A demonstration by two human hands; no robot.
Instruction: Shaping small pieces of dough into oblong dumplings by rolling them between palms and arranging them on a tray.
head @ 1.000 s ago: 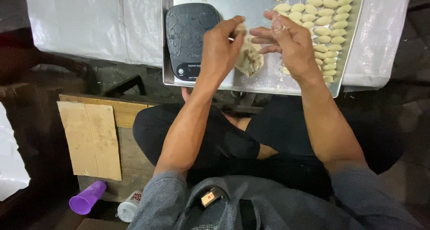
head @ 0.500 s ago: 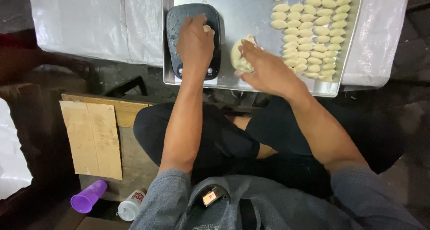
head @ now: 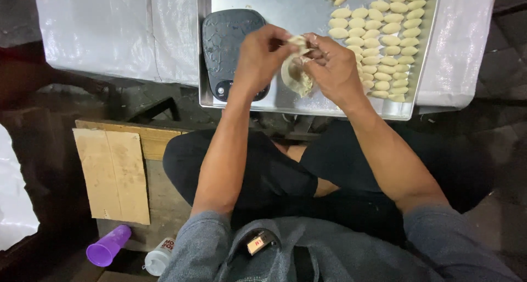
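A: I log big to small: steel tray (head: 417, 103), rows of dumplings (head: 384, 35) at right, black scale (head: 228, 46) at left.

B: Hands?

A: Left hand (head: 258, 60) and right hand (head: 335, 68) both pinch closed on one dough wrapper (head: 296, 76), held above the tray between scale and rows.

B: Tip?

A: I'd press the rim evenly, keeping the filling off the seam.

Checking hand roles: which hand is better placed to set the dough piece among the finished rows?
Probably the right hand: it pinches the dough piece and lies beside the shaped rows; the left hand is over the scale.
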